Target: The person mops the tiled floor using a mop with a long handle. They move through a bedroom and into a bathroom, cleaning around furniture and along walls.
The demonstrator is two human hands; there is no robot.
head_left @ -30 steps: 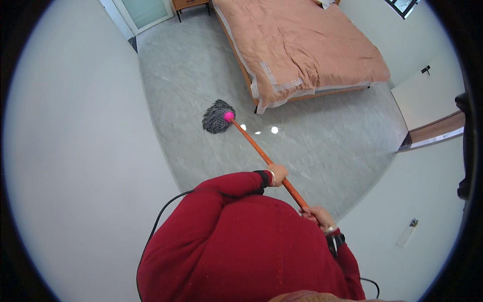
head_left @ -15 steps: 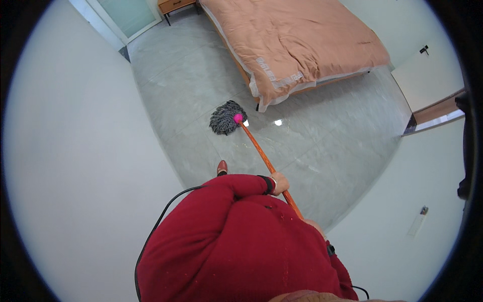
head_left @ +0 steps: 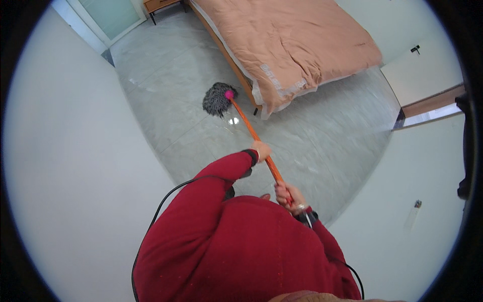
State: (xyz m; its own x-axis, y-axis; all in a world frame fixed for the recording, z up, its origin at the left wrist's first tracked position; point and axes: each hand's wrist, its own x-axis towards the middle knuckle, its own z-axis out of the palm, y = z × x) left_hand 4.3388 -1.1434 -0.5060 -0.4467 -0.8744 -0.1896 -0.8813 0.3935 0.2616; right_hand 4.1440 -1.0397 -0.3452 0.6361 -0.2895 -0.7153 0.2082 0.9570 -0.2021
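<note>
An orange-handled mop (head_left: 245, 120) slants away from me across the grey tiled floor. Its shaggy grey head lies flat on the tiles beside the corner of the bed, joined to the pole by a pink connector. Partway down the pole, my left hand (head_left: 261, 150) is wrapped round it. Near the pole's top end, close to my body, my right hand (head_left: 290, 196) grips it with curled fingers. Red sleeves cover both my arms.
The bed (head_left: 297, 45), with a pinkish-brown cover, stands ahead to the right. A wooden nightstand (head_left: 160, 4) is beyond its left side, near a frosted glass door (head_left: 113, 19). White walls (head_left: 85, 151) rise on both sides. A white door (head_left: 417, 75) is at right.
Both hands have pushed the mop forward, and its head has slid farther away along the floor. My right hand has come out from beside my body into view.
</note>
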